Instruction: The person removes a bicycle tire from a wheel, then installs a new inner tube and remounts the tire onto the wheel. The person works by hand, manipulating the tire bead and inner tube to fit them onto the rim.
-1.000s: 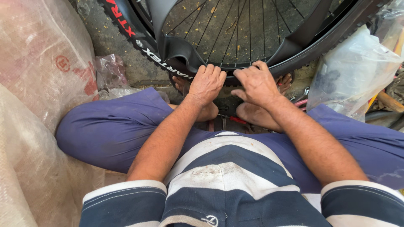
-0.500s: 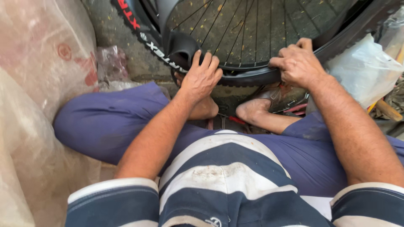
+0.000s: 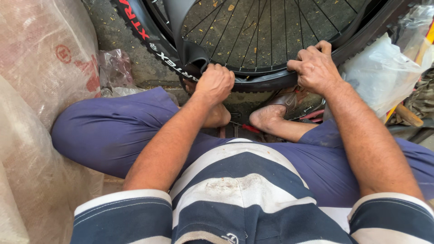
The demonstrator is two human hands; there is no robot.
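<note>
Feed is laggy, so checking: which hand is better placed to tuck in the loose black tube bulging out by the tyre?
Probably the left hand: it is clenched at the tyre right beside the bulging tube. The right hand grips the rim farther along.

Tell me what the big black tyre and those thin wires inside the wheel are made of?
The tyre looks like matt black rubber: it has knobbly tread and bends where the left hand and right hand press it. The spokes look like thin metal painted or coated dark; they run straight and tight to the rim.
</note>
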